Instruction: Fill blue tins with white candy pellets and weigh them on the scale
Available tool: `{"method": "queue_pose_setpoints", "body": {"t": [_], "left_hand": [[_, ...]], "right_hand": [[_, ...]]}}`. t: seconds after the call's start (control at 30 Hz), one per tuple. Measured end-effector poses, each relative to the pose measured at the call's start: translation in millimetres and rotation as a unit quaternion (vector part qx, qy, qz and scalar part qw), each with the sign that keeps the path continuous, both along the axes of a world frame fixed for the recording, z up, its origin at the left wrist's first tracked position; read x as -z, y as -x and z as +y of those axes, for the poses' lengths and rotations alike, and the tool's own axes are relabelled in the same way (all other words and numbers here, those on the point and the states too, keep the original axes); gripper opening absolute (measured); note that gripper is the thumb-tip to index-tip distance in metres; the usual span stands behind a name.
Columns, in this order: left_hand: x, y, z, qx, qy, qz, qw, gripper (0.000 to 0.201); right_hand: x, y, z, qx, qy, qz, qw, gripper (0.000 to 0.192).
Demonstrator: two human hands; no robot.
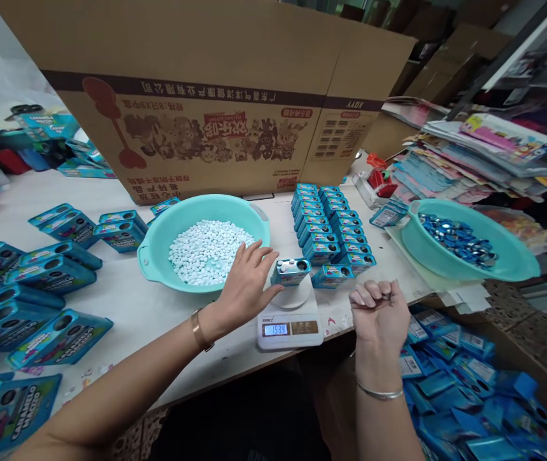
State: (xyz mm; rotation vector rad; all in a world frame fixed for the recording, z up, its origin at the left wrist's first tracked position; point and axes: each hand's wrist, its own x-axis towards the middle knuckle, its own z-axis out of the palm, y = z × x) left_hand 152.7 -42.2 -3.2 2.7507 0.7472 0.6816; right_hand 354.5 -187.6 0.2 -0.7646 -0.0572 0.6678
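Flattened blue printed cartons (pixel 38 346) lie closest to me at the left of the white table (pixel 129 301). Next comes the round turquoise plastic basin (pixel 158 243) of small white candies (pixel 209 251). My left hand (pixel 244 285) rests open, fingers spread, beside the small blue tin box (pixel 290 271) lying flat on the white digital scale (pixel 290 323), long axis running left to right, holes facing up. My right hand (pixel 379 310) hovers fisted; I cannot tell whether it holds anything.

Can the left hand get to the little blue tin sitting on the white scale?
Probably yes. The open left hand already sits right beside the small blue tin on the white digital scale, with nothing between them that I can see.
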Motion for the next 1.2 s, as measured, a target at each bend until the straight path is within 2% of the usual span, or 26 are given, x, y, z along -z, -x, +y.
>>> {"method": "queue_pose_setpoints", "body": {"t": [0.17, 0.4, 0.6, 0.8, 1.0, 1.2], "left_hand": [[9.5, 15, -12, -0.018, -0.05, -0.011, 0.999, 0.037], [14.8, 11, -17, -0.023, -0.083, -0.014, 0.996, 0.036], [11.0, 1, -19, -0.018, -0.099, 0.01, 0.995, 0.035], [1.9, -18, -7, -0.039, -0.081, 0.035, 0.995, 0.027], [-7.8, -36, 5, -0.02, -0.068, 0.072, 0.995, 0.026], [-9.8, -52, 8, 0.006, -0.059, 0.092, 0.994, 0.022]], "right_hand": [[22.6, -6, -19, 0.022, 0.017, 0.035, 0.999, 0.036], [26.2, -9, -18, 0.012, 0.002, 0.048, 0.999, 0.035], [30.0, -7, -13, 0.015, -0.003, 0.053, 0.998, 0.036], [30.2, -4, -5, 0.0, -0.01, 0.054, 0.998, 0.039], [35.0, -7, -9, -0.008, -0.007, 0.039, 0.999, 0.042], [36.5, -8, -15, 0.014, -0.008, 0.086, 0.996, 0.04]]}}
